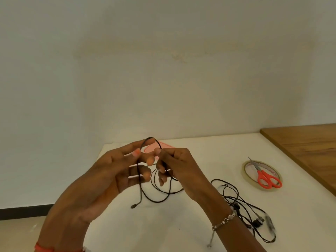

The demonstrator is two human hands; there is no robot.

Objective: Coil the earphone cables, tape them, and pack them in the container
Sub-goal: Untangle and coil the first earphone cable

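Note:
A thin black earphone cable (164, 193) is held up over the white table (200, 148). It loops over the spread, straight fingers of my left hand (120, 171). My right hand (174, 168) pinches the same cable just to the right, fingers curled round it. Slack loops hang below both hands, and one end with a small plug dangles at the lower left. A second black earphone set (245, 211) lies tangled on the table to the right. A pink container lid (151, 149) shows behind my fingers, mostly hidden.
A roll of clear tape (244, 170) lies at the right with orange-handled scissors (267, 179) resting on it. A brown wooden surface (309, 142) borders the table's right side. A plain wall stands behind, and the floor shows at the lower left.

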